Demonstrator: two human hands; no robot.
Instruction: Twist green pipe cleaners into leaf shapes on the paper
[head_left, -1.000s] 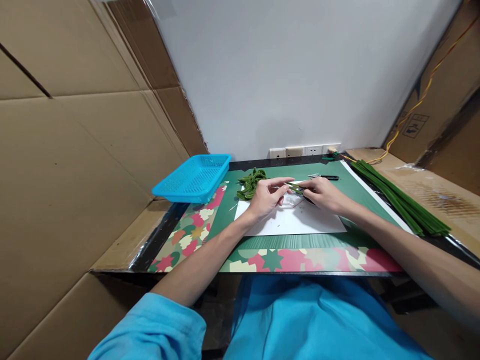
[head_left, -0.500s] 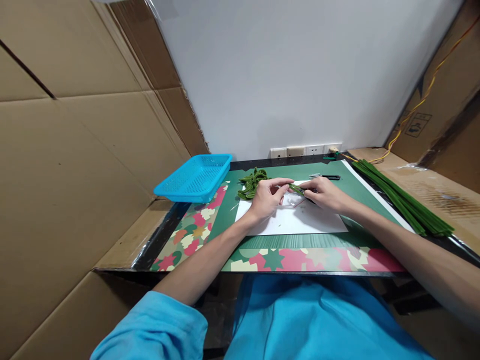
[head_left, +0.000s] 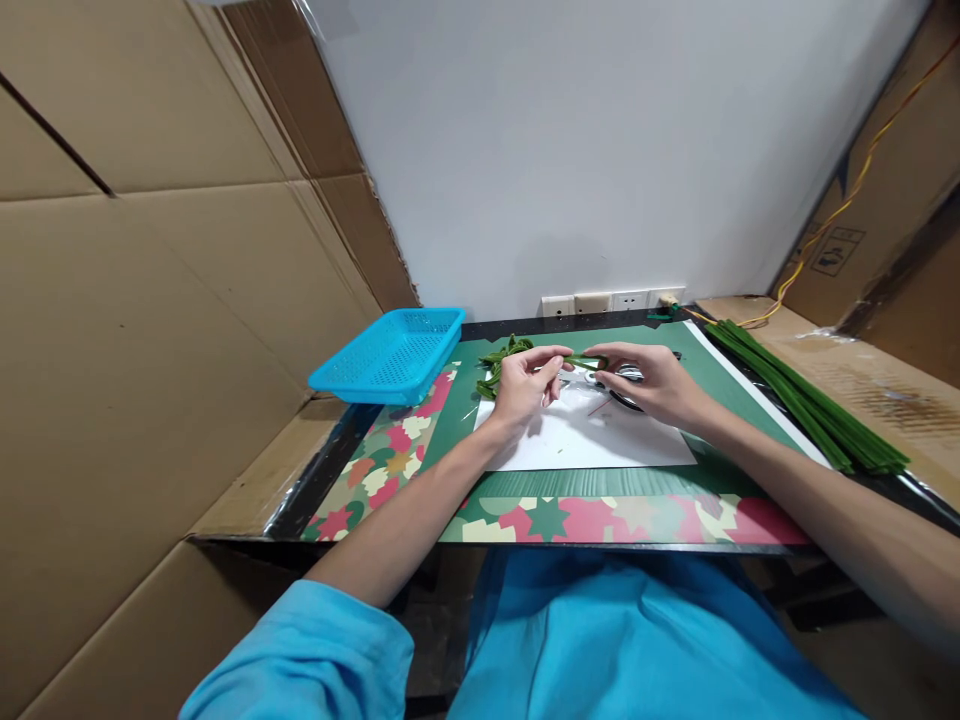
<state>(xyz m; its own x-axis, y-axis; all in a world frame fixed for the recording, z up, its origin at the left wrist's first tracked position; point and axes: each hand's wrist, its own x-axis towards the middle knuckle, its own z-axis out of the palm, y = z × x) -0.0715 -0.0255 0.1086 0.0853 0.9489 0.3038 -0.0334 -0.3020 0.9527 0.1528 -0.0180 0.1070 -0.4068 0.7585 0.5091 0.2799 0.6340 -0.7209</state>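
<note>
A green fuzzy pipe cleaner (head_left: 585,359), bent into a narrow loop, stretches between my two hands above the white paper. My left hand (head_left: 529,386) pinches its left end between thumb and fingers. At the looped right end, the fingertips of my right hand (head_left: 651,382) close on it. Scissors with black handles (head_left: 625,402) show beneath my right hand; whether that hand also touches them, I cannot tell. Behind my left hand lies a pile of bent green pipe cleaners (head_left: 491,380), partly covered by it.
The white paper (head_left: 592,445) lies on a green mat (head_left: 450,440) with a patterned border. A blue plastic basket (head_left: 390,355) stands at the left. Long straight green pipe cleaners (head_left: 806,395) lie at the right. Cardboard walls (head_left: 150,300) flank the table, and sockets (head_left: 592,304) line the back wall.
My hands have moved slightly up and apart. The pipe cleaner between them now shows as a loop, and more of the scissors is visible under my right hand.
</note>
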